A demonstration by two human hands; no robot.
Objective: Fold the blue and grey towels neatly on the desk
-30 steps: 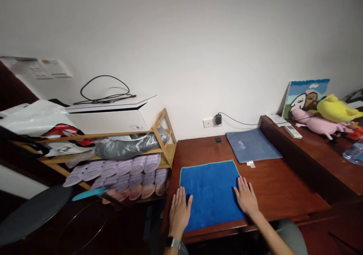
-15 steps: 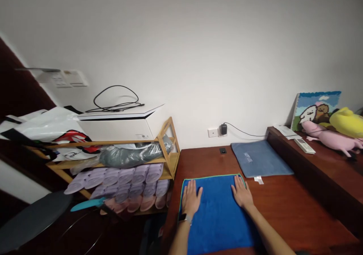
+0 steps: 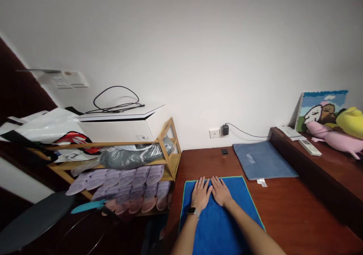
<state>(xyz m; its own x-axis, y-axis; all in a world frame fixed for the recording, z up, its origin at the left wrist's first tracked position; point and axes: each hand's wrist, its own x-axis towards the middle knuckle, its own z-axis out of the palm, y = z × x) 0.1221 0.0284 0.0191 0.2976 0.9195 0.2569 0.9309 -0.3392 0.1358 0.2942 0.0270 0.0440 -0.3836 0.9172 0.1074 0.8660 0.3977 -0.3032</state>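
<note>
Bare forearms, sleeveless; dark-strapped watch on left wrist.

Two hands are lying on the table: the left hand and the right hand. Two cloths are lying there, one blue towel and one grey-blue towel. One remote control and two plush toys, pink and yellow, are sitting on the raised ledge. One charger is sitting in the wall socket. One white box is resting on one wooden rack.
</note>
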